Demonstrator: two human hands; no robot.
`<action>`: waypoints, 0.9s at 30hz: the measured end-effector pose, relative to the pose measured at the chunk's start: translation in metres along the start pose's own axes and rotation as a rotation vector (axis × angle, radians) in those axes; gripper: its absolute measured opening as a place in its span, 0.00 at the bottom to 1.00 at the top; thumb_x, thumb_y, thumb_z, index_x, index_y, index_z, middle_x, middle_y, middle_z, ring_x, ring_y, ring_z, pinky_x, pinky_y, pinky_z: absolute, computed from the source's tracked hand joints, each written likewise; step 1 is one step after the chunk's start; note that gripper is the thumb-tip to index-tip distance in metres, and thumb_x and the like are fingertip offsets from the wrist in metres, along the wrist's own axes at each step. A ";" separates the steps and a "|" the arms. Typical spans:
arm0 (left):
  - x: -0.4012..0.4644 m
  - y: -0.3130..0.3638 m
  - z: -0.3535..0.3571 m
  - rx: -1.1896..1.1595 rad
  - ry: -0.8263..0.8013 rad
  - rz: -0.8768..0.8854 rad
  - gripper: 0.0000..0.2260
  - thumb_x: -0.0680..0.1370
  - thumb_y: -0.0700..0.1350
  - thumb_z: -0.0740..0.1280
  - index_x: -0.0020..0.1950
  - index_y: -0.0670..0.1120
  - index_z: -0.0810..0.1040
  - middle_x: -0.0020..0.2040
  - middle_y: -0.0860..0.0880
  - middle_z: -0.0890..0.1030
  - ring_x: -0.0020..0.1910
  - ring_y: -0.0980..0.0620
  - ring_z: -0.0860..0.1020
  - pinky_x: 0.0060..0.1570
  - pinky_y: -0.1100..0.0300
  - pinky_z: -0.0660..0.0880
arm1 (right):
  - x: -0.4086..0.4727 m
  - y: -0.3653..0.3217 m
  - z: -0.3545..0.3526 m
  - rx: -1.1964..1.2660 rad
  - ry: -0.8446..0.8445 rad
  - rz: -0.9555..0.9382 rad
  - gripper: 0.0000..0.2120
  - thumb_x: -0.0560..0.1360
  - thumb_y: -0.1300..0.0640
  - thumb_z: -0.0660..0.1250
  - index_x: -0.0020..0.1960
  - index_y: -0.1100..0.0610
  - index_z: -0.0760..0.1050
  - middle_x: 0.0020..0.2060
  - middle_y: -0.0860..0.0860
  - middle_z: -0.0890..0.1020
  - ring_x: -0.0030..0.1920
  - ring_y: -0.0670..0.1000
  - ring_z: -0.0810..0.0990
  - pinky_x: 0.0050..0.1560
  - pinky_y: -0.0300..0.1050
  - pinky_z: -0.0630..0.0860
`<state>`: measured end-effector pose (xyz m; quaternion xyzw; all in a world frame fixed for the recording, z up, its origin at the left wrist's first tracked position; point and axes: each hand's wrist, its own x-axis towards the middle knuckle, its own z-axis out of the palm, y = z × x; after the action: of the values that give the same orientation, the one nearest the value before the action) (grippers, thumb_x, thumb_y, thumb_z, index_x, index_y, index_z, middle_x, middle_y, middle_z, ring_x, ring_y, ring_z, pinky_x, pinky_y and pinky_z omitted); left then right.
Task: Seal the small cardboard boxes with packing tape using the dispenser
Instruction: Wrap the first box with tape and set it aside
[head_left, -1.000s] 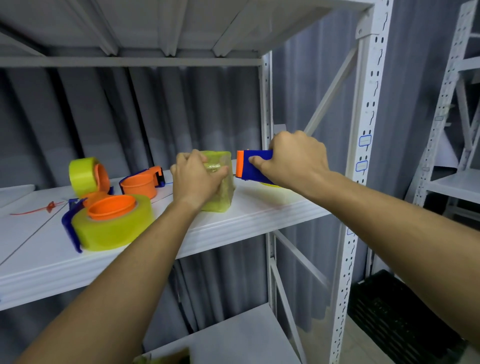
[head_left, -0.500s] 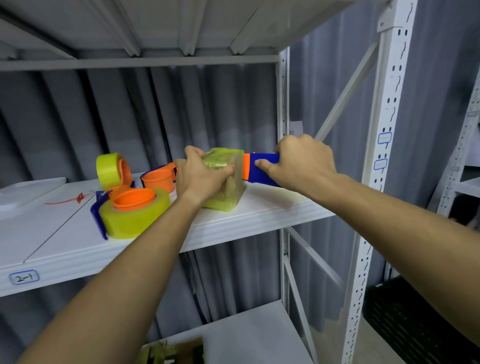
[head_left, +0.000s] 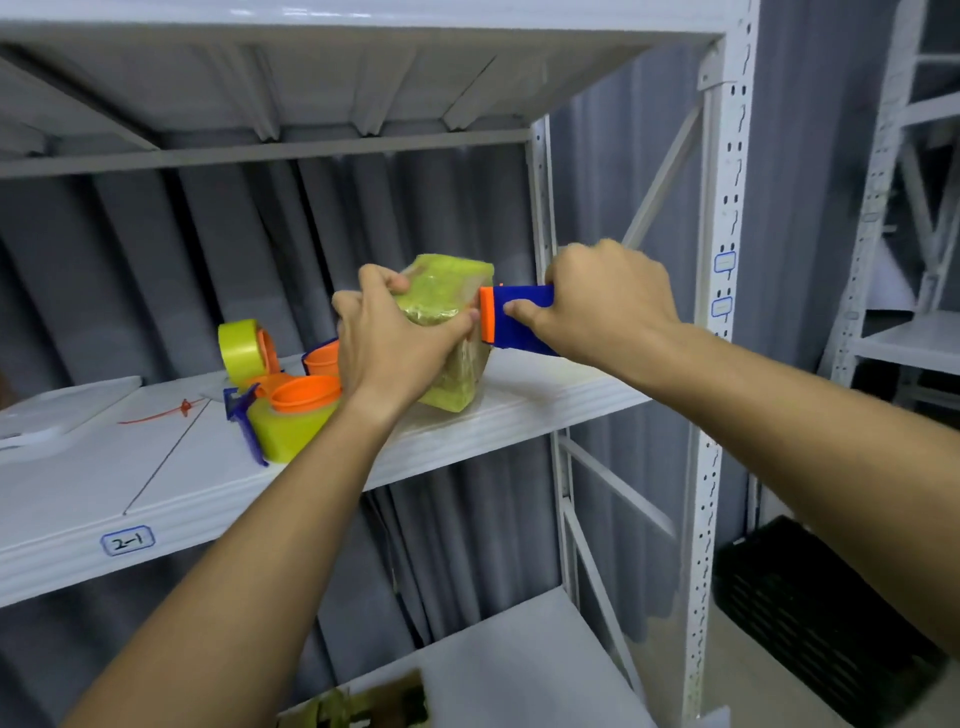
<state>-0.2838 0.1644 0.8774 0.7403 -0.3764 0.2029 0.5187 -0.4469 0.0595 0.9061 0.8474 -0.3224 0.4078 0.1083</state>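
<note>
A small box (head_left: 449, 296) wrapped in yellow-green tape stands tilted on the white shelf (head_left: 545, 402), its lower corner on the surface. My left hand (head_left: 387, 338) grips the box from the left, fingers over its top and thumb on the near face. My right hand (head_left: 602, 301) holds a blue and orange tape dispenser (head_left: 511, 319), whose orange edge touches the box's right side. The tape roll in the dispenser is hidden behind my hand.
Several more tape rolls and dispensers (head_left: 283, 395) lie on the shelf to the left, behind my left forearm. A red cord (head_left: 166, 410) lies further left. White upright posts (head_left: 719, 312) stand at right. A black crate (head_left: 810, 613) sits on the floor.
The box has been tipped up onto its lower corner and turned, and the dispenser has stayed against its right side. The camera has moved closer and lower.
</note>
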 end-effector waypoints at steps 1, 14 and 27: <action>-0.005 0.002 -0.005 -0.017 -0.001 0.012 0.32 0.61 0.67 0.77 0.55 0.55 0.67 0.56 0.52 0.68 0.53 0.49 0.76 0.48 0.55 0.73 | -0.006 -0.003 -0.007 -0.012 0.010 0.018 0.23 0.73 0.38 0.67 0.33 0.52 0.63 0.28 0.49 0.69 0.28 0.50 0.68 0.29 0.41 0.58; -0.125 0.010 -0.033 -0.215 -0.205 0.073 0.30 0.61 0.70 0.75 0.53 0.56 0.67 0.56 0.52 0.67 0.57 0.48 0.74 0.47 0.59 0.66 | -0.141 -0.030 -0.077 -0.248 -0.038 0.182 0.27 0.74 0.35 0.66 0.31 0.54 0.62 0.28 0.51 0.65 0.32 0.58 0.70 0.30 0.44 0.57; -0.258 -0.080 0.026 -0.246 -0.478 -0.148 0.24 0.62 0.60 0.77 0.50 0.55 0.69 0.56 0.51 0.67 0.51 0.59 0.65 0.47 0.64 0.67 | -0.281 -0.018 0.004 -0.266 -0.377 0.282 0.28 0.73 0.32 0.65 0.31 0.53 0.60 0.28 0.51 0.65 0.31 0.57 0.71 0.27 0.43 0.55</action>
<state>-0.3886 0.2438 0.6399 0.7243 -0.4547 -0.0633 0.5144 -0.5618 0.2004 0.6907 0.8335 -0.5024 0.2077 0.0988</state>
